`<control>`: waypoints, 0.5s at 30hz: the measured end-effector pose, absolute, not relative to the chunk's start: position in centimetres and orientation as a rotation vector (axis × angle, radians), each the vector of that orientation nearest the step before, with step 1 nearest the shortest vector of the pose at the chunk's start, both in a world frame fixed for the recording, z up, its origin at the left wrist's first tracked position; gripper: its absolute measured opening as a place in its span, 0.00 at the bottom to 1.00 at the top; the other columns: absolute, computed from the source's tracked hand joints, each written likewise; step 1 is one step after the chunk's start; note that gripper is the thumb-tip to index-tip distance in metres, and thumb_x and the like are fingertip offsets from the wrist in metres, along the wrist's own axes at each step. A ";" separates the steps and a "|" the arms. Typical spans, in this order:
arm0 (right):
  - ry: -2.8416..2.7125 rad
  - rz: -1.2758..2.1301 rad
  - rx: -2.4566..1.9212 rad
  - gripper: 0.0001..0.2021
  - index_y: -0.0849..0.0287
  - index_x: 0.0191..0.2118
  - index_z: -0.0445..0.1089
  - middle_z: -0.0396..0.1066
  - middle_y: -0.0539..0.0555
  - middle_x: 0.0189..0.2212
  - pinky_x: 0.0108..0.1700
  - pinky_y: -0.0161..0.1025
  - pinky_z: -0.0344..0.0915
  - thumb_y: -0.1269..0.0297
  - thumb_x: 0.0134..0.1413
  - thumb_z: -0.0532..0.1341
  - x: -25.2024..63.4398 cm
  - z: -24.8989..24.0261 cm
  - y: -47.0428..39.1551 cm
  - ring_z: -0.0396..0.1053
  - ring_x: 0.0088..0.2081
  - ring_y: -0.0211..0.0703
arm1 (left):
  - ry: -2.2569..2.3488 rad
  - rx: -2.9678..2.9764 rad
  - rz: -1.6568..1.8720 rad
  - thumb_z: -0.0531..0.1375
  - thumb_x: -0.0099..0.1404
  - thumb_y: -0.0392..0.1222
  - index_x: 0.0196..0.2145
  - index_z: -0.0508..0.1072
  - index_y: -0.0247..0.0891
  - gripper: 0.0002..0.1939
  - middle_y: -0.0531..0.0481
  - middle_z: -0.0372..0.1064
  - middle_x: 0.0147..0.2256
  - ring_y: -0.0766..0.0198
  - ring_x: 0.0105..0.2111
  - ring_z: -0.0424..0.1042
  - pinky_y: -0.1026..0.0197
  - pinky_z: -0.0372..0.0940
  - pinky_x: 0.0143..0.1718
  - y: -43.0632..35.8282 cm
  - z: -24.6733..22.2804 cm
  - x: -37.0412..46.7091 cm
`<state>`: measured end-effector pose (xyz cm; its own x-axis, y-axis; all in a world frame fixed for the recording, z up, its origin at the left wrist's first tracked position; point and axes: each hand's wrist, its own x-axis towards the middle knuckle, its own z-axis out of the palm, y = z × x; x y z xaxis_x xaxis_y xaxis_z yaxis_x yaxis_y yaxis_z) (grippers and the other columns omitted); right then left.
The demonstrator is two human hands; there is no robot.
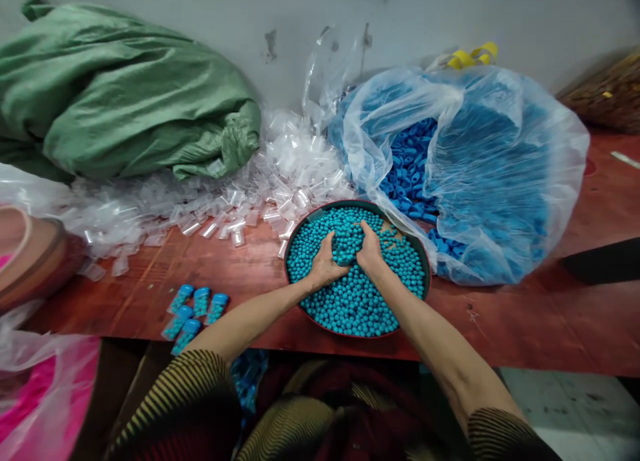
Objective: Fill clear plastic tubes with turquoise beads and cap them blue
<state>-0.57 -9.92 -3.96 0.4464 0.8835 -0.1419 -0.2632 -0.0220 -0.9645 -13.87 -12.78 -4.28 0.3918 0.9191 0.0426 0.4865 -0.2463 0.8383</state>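
Observation:
A wide round tray [429, 274] with a dark inner wall and red rim holds many small turquoise beads [350, 307]. My left hand [325, 266] reaches into it from the left, thumb raised and fingers curved inward. Opposite it, my right hand [370, 247] curves inward from the right. Between the two cupped hands sits a raised heap of the beads, and both hands hold it from the sides. Some of my fingers are hidden behind or among the beads. Whether a small clear container is under this heap, I cannot tell.
Clear plastic tubes [235, 214] lie piled behind the tray. A translucent bag [500, 174] spills blue caps [407, 174] at the right. Several bead-filled capped tubes [201, 302] lie left, near the front edge of the red table [260, 301]. A green sack [125, 94] rests at back left.

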 end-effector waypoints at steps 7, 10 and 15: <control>-1.068 0.833 -1.343 0.16 0.58 0.35 0.70 0.73 0.54 0.36 0.50 0.42 0.62 0.51 0.52 0.55 -3.0 -0.8 -12.3 0.68 0.42 0.44 | 1.139 1.878 0.769 0.68 0.43 0.46 0.62 0.44 0.33 0.54 0.33 0.50 0.61 0.46 0.59 0.56 0.45 0.55 0.58 -12.6 -4.9 -14.0; -1.367 0.786 -1.449 0.16 0.58 0.41 0.70 0.71 0.57 0.44 0.53 0.44 0.59 0.53 0.56 0.52 -3.4 -0.7 -12.2 0.65 0.48 0.45 | 1.101 1.860 0.759 0.68 0.43 0.45 0.62 0.45 0.35 0.54 0.36 0.55 0.58 0.47 0.56 0.60 0.46 0.58 0.57 -12.4 -5.3 -14.3; -1.698 0.617 -1.792 0.17 0.60 0.45 0.69 0.66 0.62 0.50 0.53 0.48 0.59 0.56 0.59 0.51 -4.5 -0.3 -13.4 0.61 0.53 0.50 | 0.961 1.844 0.645 0.64 0.50 0.46 0.61 0.46 0.33 0.47 0.35 0.56 0.57 0.50 0.53 0.64 0.47 0.62 0.53 -11.6 -5.4 -15.7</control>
<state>-4.49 -13.37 -0.26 0.0792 0.9948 0.0632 0.7221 -0.0136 -0.6917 -15.72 -11.55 -5.43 0.5563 0.8304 0.0311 0.3440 -0.2642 0.9011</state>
